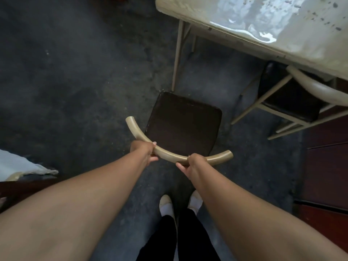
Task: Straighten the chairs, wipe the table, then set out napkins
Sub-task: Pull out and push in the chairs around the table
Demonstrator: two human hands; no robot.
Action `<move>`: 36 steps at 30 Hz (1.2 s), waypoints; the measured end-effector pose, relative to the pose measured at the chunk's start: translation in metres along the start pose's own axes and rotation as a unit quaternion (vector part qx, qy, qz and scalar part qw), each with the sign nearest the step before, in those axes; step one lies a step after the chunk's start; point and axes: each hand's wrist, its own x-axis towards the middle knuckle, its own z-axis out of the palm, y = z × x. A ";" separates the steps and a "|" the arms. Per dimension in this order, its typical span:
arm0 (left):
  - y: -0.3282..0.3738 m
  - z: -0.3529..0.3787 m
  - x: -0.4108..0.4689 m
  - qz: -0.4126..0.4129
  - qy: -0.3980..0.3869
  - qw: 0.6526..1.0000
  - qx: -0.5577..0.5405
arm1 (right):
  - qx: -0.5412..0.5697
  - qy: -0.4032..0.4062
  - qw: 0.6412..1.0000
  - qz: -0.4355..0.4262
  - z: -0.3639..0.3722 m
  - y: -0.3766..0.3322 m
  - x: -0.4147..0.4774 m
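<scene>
A chair (183, 127) with a dark square seat and a curved beige backrest stands on the floor right in front of me, off the table's near-left corner. My left hand (144, 151) grips the left part of the backrest. My right hand (190, 165) grips its right part. The table (282, 34) fills the upper right; its pale top is glossy and carries dark specks. A second chair (293, 97) with a dark seat is pushed partly under the table's near edge.
The floor (75, 72) is dark grey and open to the left. A dark wooden cabinet (327, 166) runs along the right edge. White fabric (20, 164) over a beige frame lies at the left. My feet in pale shoes (165, 204) are just behind the chair.
</scene>
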 end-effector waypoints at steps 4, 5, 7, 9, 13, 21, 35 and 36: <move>0.017 0.012 0.000 0.025 -0.005 0.999 -0.029 | -0.056 0.001 0.994 -0.098 0.005 -0.008 -0.011; 0.024 0.018 0.001 0.030 -0.007 0.999 -0.034 | -0.043 -0.016 0.994 -0.102 0.008 -0.014 -0.011; 0.038 0.029 0.002 0.033 -0.013 0.999 -0.040 | -0.050 -0.032 0.989 -0.135 0.014 -0.029 -0.015; 0.053 0.043 0.004 0.042 -0.022 0.998 -0.039 | -0.058 -0.030 0.988 -0.141 0.023 -0.050 -0.018; 0.088 0.071 0.014 0.053 -0.014 0.998 -0.016 | -0.080 -0.011 0.988 -0.128 0.046 -0.088 -0.015; 0.170 0.121 0.036 0.046 -0.019 0.999 0.012 | -0.073 -0.014 0.989 -0.130 0.103 -0.161 -0.014; 0.318 0.212 0.073 0.074 -0.025 0.997 0.010 | -0.053 -0.050 0.982 -0.174 0.202 -0.289 -0.032; 0.327 0.217 0.076 0.079 -0.025 0.997 0.007 | -0.046 -0.050 0.982 -0.175 0.209 -0.295 -0.034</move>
